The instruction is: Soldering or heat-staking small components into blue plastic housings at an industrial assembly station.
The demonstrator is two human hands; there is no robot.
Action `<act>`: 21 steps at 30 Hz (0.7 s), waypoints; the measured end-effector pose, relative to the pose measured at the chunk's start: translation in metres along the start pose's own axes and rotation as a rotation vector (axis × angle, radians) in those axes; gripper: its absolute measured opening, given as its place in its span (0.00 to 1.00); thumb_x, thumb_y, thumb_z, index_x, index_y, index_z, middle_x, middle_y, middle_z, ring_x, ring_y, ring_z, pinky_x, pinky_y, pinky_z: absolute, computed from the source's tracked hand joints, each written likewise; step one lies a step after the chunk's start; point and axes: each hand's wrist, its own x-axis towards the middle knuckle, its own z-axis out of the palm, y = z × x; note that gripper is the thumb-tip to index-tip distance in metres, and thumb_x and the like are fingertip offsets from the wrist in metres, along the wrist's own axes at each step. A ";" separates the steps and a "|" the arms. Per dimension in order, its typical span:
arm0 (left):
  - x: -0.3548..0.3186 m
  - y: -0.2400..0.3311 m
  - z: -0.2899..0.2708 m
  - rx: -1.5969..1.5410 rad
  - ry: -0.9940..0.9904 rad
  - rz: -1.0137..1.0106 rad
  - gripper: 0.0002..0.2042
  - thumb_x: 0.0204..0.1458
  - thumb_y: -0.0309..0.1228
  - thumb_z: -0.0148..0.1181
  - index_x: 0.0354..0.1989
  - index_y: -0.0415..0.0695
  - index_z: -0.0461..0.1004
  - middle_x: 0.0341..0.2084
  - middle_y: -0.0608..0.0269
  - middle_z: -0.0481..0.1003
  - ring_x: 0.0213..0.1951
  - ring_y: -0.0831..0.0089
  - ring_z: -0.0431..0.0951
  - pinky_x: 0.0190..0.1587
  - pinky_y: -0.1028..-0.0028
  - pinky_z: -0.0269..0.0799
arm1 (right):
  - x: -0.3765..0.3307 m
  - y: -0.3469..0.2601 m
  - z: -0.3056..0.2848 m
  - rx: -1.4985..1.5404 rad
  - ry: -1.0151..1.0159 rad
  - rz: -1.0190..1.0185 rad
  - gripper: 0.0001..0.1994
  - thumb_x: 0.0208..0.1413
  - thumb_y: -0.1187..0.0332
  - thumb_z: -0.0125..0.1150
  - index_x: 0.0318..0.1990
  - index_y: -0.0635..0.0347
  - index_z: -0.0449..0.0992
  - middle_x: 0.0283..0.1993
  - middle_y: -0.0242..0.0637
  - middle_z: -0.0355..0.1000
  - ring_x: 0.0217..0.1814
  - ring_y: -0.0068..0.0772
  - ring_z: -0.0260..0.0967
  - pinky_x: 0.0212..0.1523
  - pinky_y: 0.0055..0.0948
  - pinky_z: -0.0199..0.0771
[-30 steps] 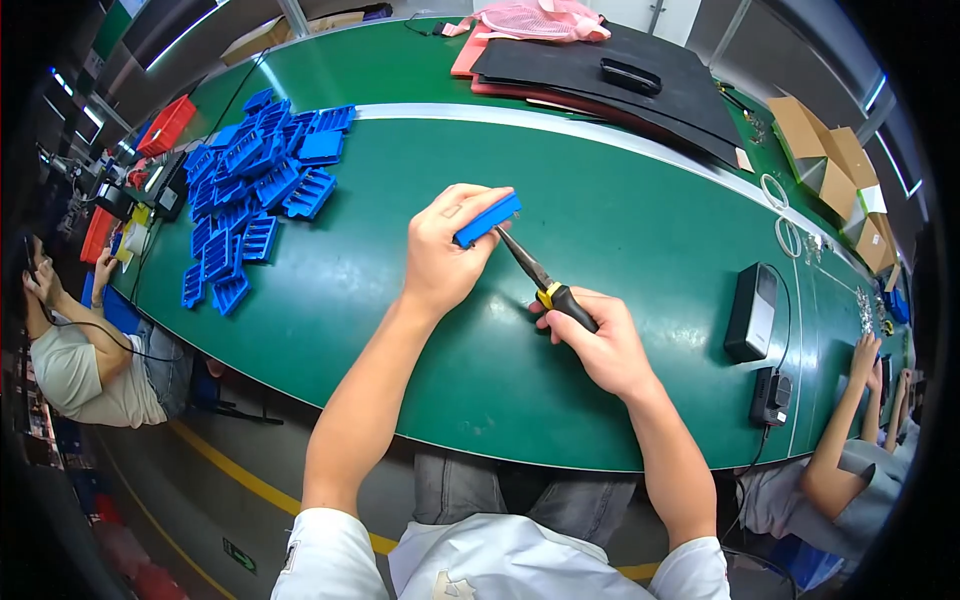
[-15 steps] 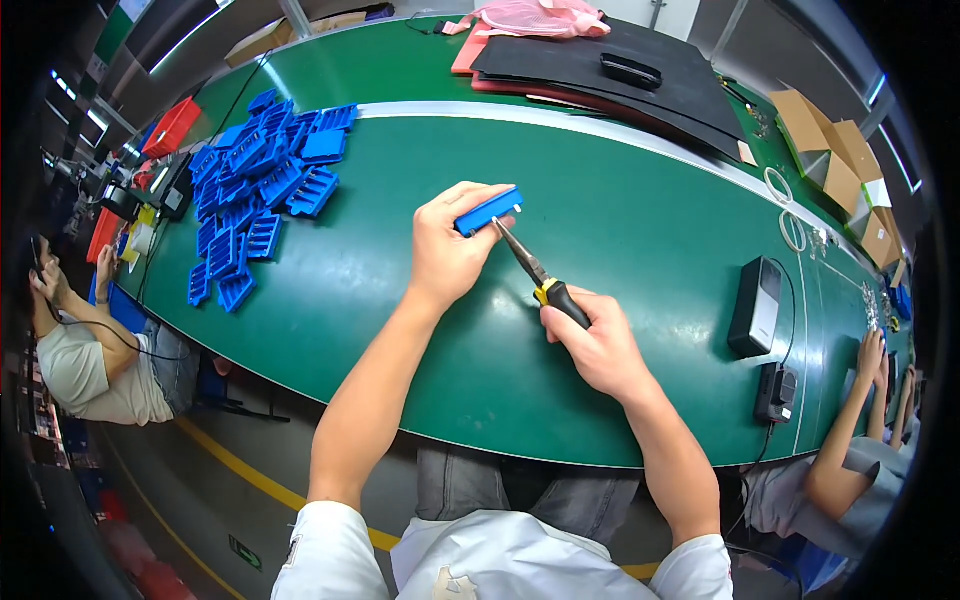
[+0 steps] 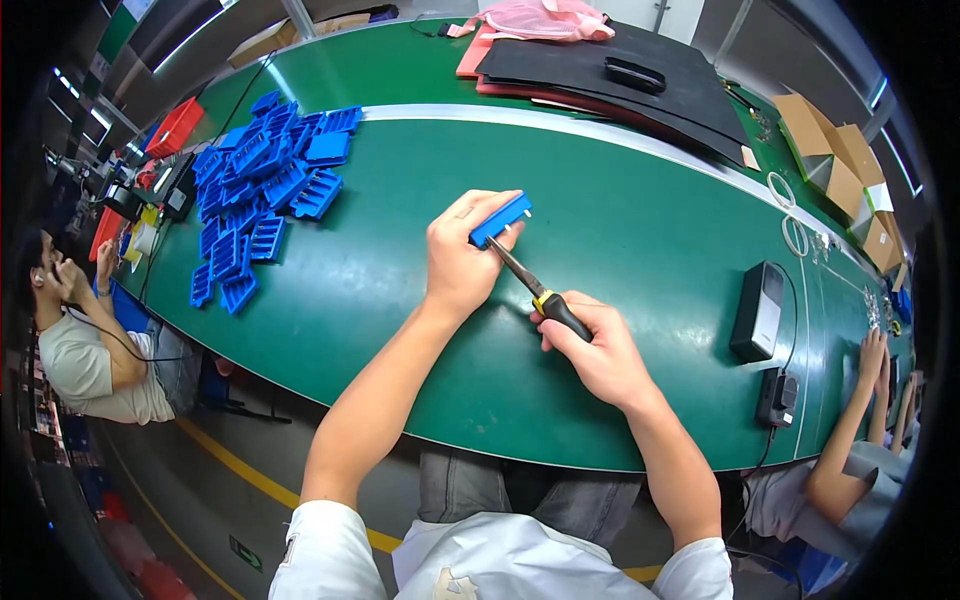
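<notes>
My left hand (image 3: 462, 258) grips a small blue plastic part (image 3: 500, 220), holding it tilted above the table. Small pale bits stick out along the part's lower right side. Wrapped round the dark, yellow-trimmed handles of long-nose pliers (image 3: 522, 274), my right hand (image 3: 598, 345) points their metal jaws up and left. The plier tips meet the near left end of the blue part; whether they pinch anything there is too small to tell. A heap of slotted blue plastic parts (image 3: 262, 170) lies on the table to the left.
The green table (image 3: 600, 410) spans the view. At right stand a black-and-grey box-shaped device (image 3: 757, 312) and a black adapter (image 3: 776, 398) with cables. Black sheets (image 3: 560, 75) lie at the back, cardboard boxes (image 3: 825, 145) at far right. Co-workers sit at both sides.
My left hand and the blue part have shifted slightly right and nearer. The plier tips have moved from the part's underside toward its near left end.
</notes>
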 end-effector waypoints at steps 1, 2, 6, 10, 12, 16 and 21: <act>0.000 0.000 0.000 -0.006 0.013 -0.005 0.15 0.43 0.19 0.66 0.42 0.38 0.78 0.33 0.58 0.77 0.34 0.71 0.77 0.38 0.75 0.72 | 0.000 0.000 -0.001 -0.018 0.000 -0.008 0.09 0.55 0.72 0.56 0.28 0.69 0.75 0.38 0.36 0.72 0.38 0.24 0.66 0.41 0.24 0.65; 0.000 0.000 -0.001 -0.004 0.014 -0.005 0.15 0.43 0.19 0.66 0.42 0.38 0.78 0.33 0.58 0.77 0.34 0.71 0.77 0.38 0.75 0.72 | 0.000 0.000 -0.001 -0.018 -0.002 -0.009 0.09 0.55 0.72 0.56 0.28 0.69 0.75 0.38 0.36 0.72 0.38 0.24 0.66 0.41 0.24 0.65; 0.001 -0.001 -0.002 -0.026 0.030 -0.042 0.15 0.43 0.19 0.65 0.42 0.38 0.78 0.34 0.58 0.77 0.35 0.70 0.77 0.38 0.76 0.72 | 0.001 0.003 -0.001 -0.020 0.005 0.011 0.09 0.54 0.72 0.56 0.27 0.69 0.74 0.37 0.36 0.72 0.38 0.23 0.67 0.41 0.24 0.66; 0.000 -0.001 -0.001 0.008 0.025 -0.015 0.15 0.43 0.19 0.65 0.43 0.38 0.78 0.34 0.58 0.77 0.35 0.70 0.78 0.39 0.76 0.72 | 0.001 0.009 0.001 -0.023 0.036 -0.075 0.11 0.56 0.68 0.57 0.27 0.67 0.74 0.30 0.35 0.69 0.28 0.24 0.65 0.29 0.25 0.63; 0.000 -0.002 -0.001 0.007 0.025 -0.008 0.15 0.43 0.19 0.65 0.43 0.38 0.78 0.34 0.58 0.77 0.35 0.70 0.78 0.39 0.76 0.72 | 0.001 0.009 0.000 -0.035 0.034 -0.085 0.11 0.56 0.68 0.57 0.27 0.67 0.74 0.29 0.35 0.69 0.28 0.24 0.65 0.28 0.26 0.63; 0.000 -0.002 -0.001 0.008 0.021 0.000 0.15 0.43 0.19 0.65 0.43 0.38 0.78 0.34 0.58 0.77 0.35 0.70 0.78 0.39 0.75 0.72 | 0.000 0.008 0.001 -0.066 0.032 -0.106 0.10 0.56 0.69 0.57 0.26 0.67 0.74 0.28 0.36 0.69 0.28 0.25 0.66 0.29 0.26 0.64; 0.002 -0.004 -0.006 -0.025 -0.033 -0.010 0.15 0.43 0.19 0.65 0.42 0.38 0.78 0.34 0.59 0.78 0.35 0.71 0.78 0.39 0.76 0.72 | 0.000 -0.004 -0.001 -0.115 -0.020 -0.042 0.11 0.57 0.68 0.56 0.26 0.67 0.73 0.27 0.36 0.68 0.27 0.25 0.65 0.28 0.27 0.63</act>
